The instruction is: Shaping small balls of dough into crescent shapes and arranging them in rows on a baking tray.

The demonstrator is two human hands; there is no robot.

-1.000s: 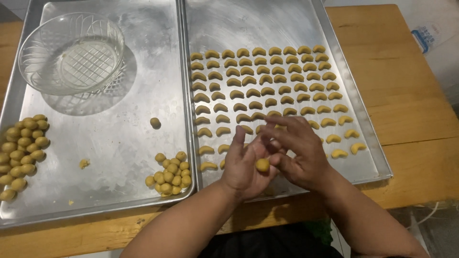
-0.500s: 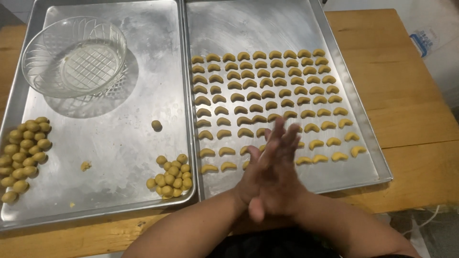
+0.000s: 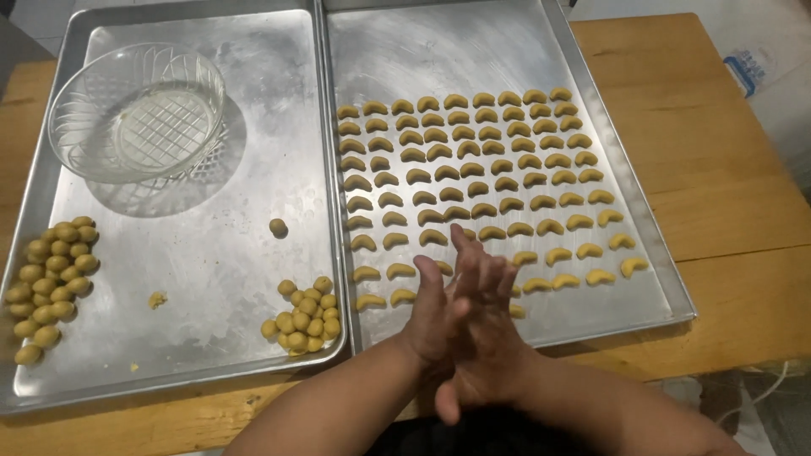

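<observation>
Head view: hands [image 3: 460, 317] now pressed palm to palm over right tray [image 3: 667, 287] (dough ball, visible a second ago, hidden between palms). Rolling underway. Crescents [image 3: 473, 169] fill tray; balls [image 3: 306, 317] on left tray [image 3: 211, 355].

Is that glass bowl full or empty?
Empty: the glass bowl stands upright on the left tray, its patterned bottom showing clear through.

Left hand [image 3: 435, 317] & right hand [image 3: 486, 338] are pressed flat together, palm to palm, fingers up, over the near edge of the right tray [image 3: 507, 51]. Just past them: yellow curved dough bits [image 3: 473, 169] in rows.
</observation>
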